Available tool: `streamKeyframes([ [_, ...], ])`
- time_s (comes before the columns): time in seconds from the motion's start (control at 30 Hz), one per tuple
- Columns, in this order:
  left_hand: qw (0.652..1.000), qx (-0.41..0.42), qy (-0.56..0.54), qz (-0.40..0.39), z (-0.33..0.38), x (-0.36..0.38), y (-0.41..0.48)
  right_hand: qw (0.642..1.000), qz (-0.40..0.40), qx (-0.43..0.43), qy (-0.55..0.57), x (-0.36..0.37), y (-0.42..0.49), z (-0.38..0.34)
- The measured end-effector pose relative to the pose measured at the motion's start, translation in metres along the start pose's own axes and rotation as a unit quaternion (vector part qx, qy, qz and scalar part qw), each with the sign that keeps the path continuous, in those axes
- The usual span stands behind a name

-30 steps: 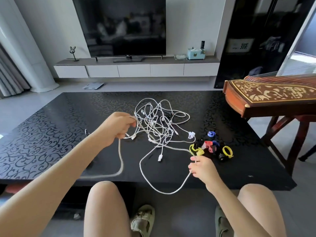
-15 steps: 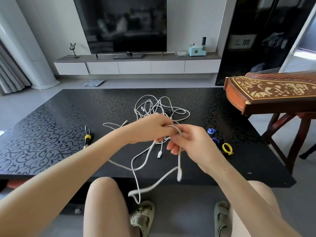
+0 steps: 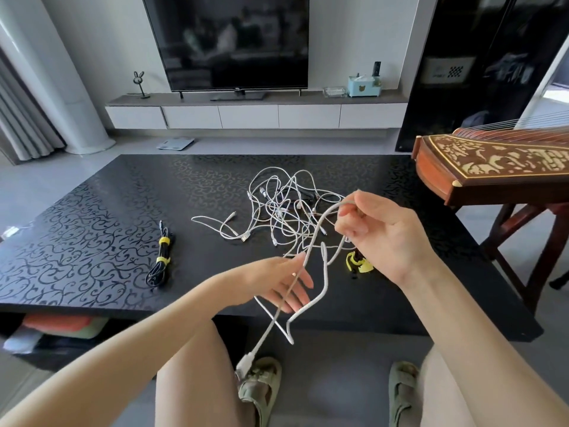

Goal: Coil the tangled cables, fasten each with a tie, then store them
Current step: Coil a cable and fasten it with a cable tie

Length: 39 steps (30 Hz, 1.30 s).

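Over the counter's (image 3: 92,241) near edge, the right hand (image 3: 381,238) pinches a white USB cable (image 3: 314,238) high while the released left hand (image 3: 277,282) guides it, apparently separating it from the tangle (image 3: 283,208) at 12 o'clock for coiling.

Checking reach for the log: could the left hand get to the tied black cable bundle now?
Probably yes: the black cable bundle lies on the table to the left of the left hand, nothing between them, though the white cable runs across that hand.
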<state>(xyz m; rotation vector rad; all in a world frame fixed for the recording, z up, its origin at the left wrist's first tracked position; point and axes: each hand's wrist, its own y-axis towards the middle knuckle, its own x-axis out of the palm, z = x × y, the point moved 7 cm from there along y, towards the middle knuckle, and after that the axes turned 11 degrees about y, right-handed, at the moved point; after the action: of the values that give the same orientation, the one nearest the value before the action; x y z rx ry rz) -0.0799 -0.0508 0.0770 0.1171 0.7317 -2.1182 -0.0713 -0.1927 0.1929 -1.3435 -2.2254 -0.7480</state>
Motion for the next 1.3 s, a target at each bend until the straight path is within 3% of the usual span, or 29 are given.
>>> streamKeyframes([
  [0.07,0.991,0.004,-0.118,-0.063,0.002,0.019,-0.001,1.0,0.005,-0.009,-0.011,-0.004,0.002,0.0],
  [0.17,0.946,-0.001,-0.318,-0.063,0.005,0.024,-0.006,0.999,-0.008,-0.028,0.025,-0.008,0.002,-0.005],
  [0.27,0.837,-0.041,-0.545,-0.032,-0.008,0.023,-0.013,0.998,-0.017,-0.059,0.028,-0.015,0.001,-0.018],
  [0.33,0.768,-0.049,-0.637,-0.045,-0.014,0.029,-0.021,0.996,-0.022,-0.085,-0.008,-0.018,-0.001,-0.024],
  [0.47,0.7,0.026,-0.71,-0.08,0.004,0.029,-0.037,0.988,-0.087,-0.071,-0.111,-0.007,-0.011,-0.005],
  [0.6,0.714,0.114,-0.683,0.099,0.016,-0.003,-0.034,0.977,-0.114,-0.026,-0.177,-0.003,-0.031,0.029],
  [0.7,0.712,0.153,-0.679,0.095,0.026,-0.005,-0.031,0.954,-0.138,-0.008,-0.266,0.002,-0.046,0.052],
  [0.8,0.728,0.174,-0.662,0.03,0.038,-0.002,-0.035,0.914,-0.109,-0.021,-0.39,0.001,-0.05,0.068],
  [0.87,0.772,0.172,-0.612,0.013,0.048,-0.003,-0.039,0.894,-0.098,-0.02,-0.436,0.0,-0.052,0.081],
  [0.97,0.866,0.182,-0.453,0.107,0.059,-0.025,-0.053,0.875,-0.114,0.017,-0.47,-0.009,-0.053,0.101],
  [1.1,0.916,0.205,-0.255,0.232,0.08,-0.075,-0.092,0.843,-0.092,0.137,-0.512,-0.033,-0.049,0.122],
  [1.2,0.922,0.176,-0.113,0.326,0.087,-0.105,-0.115,0.861,-0.065,0.184,-0.47,-0.041,-0.04,0.125],
  [1.3,0.913,0.132,0.015,0.385,0.087,-0.118,-0.124,0.933,-0.028,0.169,-0.318,-0.035,-0.025,0.112],
])
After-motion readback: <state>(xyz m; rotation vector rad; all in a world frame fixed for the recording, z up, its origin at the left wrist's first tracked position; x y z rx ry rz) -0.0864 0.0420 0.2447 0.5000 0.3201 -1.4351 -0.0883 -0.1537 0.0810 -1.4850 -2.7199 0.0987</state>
